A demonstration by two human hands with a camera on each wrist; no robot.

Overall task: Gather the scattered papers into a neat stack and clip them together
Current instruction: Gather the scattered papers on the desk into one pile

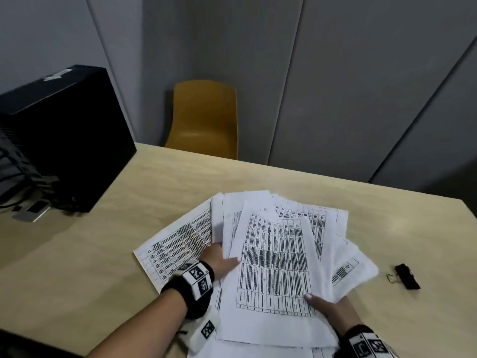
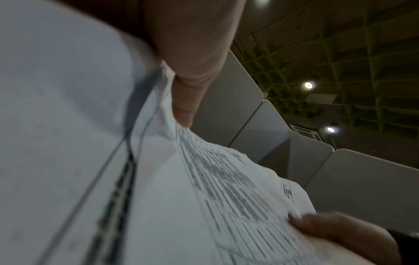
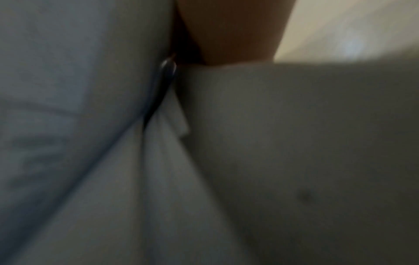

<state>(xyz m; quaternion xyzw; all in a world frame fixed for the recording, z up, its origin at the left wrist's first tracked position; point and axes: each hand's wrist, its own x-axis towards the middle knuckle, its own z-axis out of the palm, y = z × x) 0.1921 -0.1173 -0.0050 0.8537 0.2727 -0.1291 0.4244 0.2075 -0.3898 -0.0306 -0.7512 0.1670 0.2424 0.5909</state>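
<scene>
Several printed sheets of paper [image 1: 273, 257] lie fanned out in a loose pile on the light wooden table [image 1: 103, 254]. My left hand [image 1: 227, 257] grips the pile's left side, thumb on the top sheet and fingers hidden beneath. At the lower right edge my right hand [image 1: 320, 302] holds the sheets the same way. The left wrist view shows my thumb [image 2: 188, 100] pressed on the lifted papers [image 2: 204, 197], with the right hand [image 2: 340, 231] beyond. The right wrist view is filled by blurred papers [image 3: 113, 161]. A black binder clip [image 1: 406, 276] lies on the table, right of the pile.
A black computer case [image 1: 64, 135] stands at the table's far left, with cables and a small silver device [image 1: 31, 211] beside it. A yellow chair [image 1: 204, 117] sits behind the table's far edge, against grey wall panels.
</scene>
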